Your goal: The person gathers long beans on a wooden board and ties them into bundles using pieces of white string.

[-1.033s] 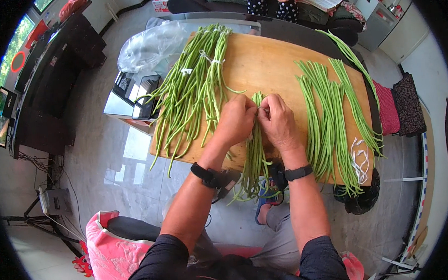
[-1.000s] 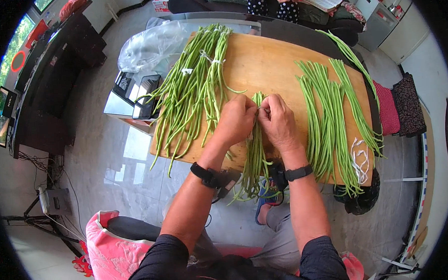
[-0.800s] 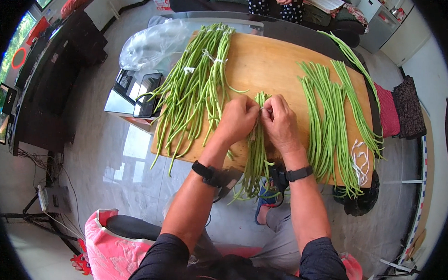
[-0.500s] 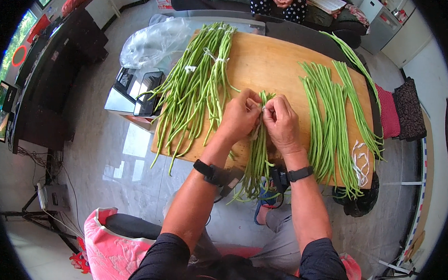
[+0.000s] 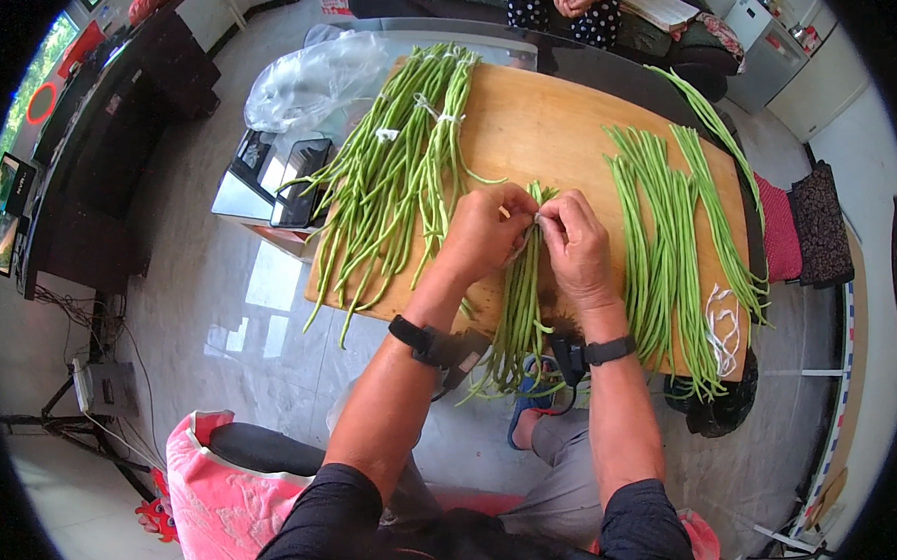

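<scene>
A bundle of long green beans [image 5: 520, 312] lies near the front edge of the wooden board [image 5: 531, 116], its lower ends hanging over. My left hand [image 5: 486, 226] and my right hand [image 5: 575, 242] meet above the bundle's upper part, fingertips pinched on a thin white string [image 5: 536, 219] around it. Most of the string is hidden by the fingers. Tied bundles of long beans [image 5: 394, 172] with white string lie to the left. Loose long beans [image 5: 657, 241] are spread to the right, beside several loose white strings [image 5: 723, 328].
A clear plastic bag [image 5: 310, 81] and a dark phone-like device [image 5: 307, 176] sit left of the board. A person [image 5: 567, 5] sits beyond the table. A pink-covered chair [image 5: 228, 510] stands at lower left, a black bag [image 5: 719, 408] below the board's right corner.
My hands stay at the bundle; the fingertips have drawn closer together over the string, the right hand shifting slightly rightward. The view has shifted a little.
</scene>
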The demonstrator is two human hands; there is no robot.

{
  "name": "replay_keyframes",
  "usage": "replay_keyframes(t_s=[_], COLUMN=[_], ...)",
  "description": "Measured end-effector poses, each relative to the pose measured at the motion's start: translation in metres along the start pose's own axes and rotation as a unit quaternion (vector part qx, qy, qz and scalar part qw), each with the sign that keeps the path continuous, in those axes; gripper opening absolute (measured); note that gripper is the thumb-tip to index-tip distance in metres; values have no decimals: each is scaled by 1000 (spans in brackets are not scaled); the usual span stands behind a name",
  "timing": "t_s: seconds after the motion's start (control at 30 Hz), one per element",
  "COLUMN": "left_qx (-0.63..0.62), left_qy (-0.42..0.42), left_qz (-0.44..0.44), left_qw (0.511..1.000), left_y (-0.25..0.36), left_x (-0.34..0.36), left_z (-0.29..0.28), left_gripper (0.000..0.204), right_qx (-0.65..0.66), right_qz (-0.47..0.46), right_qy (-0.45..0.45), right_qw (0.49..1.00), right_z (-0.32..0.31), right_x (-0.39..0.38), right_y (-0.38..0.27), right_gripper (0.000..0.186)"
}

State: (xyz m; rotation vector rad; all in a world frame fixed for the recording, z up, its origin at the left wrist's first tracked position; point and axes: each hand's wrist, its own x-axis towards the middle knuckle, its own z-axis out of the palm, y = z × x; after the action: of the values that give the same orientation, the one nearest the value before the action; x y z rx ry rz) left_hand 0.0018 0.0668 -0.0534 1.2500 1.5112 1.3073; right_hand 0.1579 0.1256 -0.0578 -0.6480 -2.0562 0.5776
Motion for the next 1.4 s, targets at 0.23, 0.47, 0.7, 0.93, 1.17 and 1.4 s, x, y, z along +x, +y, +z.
replay_keyframes(t_s=[0.23,0.47,0.7,0.93,1.17,1.4], left_qx=[20,61,70,101,98,179], left_qy=[14,17,17,33,25,47], left_qz=[-7,47,79,118,116,162], left_qw=[1000,997,994,987,988,969], left_y=[0,1,-4,-6,-5,-12], left_x=[3,4,6,5,6,8], left_z=[2,3,2,3,1,5], left_gripper=[10,14,12,15,15,11], right_qx=[-3,-24,-16,-6,-8,-6], right_qz=[-5,-18,-9,-21,-16,-11], right_qy=[-15,-3,1,-2,-4,-10], right_qw=[1000,1000,1000,1000,1000,1000], right_z=[-5,-3,-4,-3,-3,-3], right_x=[2,0,-1,1,1,0], right_y=[-2,2,2,-1,0,3], right_gripper=[13,17,18,17,20,20])
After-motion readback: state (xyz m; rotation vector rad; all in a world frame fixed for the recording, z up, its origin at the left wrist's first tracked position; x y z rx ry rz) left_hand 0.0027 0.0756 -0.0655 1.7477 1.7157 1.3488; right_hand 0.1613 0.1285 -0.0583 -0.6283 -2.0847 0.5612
